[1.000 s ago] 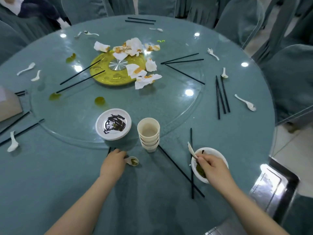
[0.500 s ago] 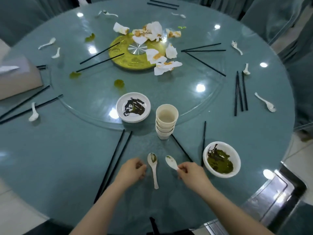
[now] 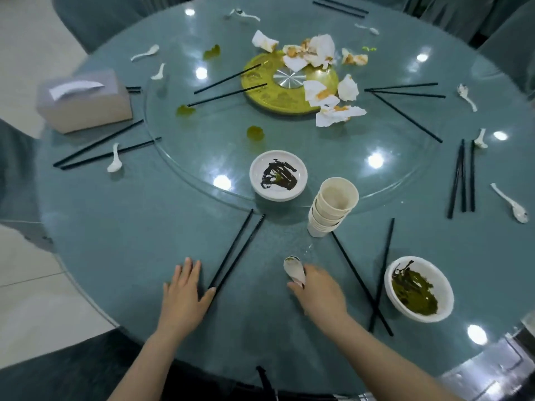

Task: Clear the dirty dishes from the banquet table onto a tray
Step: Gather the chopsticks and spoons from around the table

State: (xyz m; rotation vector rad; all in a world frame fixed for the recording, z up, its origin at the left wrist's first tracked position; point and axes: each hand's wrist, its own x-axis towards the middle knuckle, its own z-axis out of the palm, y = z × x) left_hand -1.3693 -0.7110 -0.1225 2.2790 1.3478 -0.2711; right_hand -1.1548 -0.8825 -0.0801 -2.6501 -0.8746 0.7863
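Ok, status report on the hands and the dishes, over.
Left hand open, flat by the chopstick pair. Right hand gripping spoon. Stacked cups, two dirty bowls not yet cleared. No tray in view.

A teal round table (image 3: 121, 233) holds black chopsticks (image 3: 236, 251), white spoons (image 3: 295, 270) and cream stacked cups (image 3: 333, 206). One white dish (image 3: 256, 169) bears dark brown streaks; a white bowl (image 3: 445, 287) has olive-green smears. A yellow-gold disc (image 3: 260, 91) with a silver centre carries white napkins (image 3: 338, 114) stained orange.
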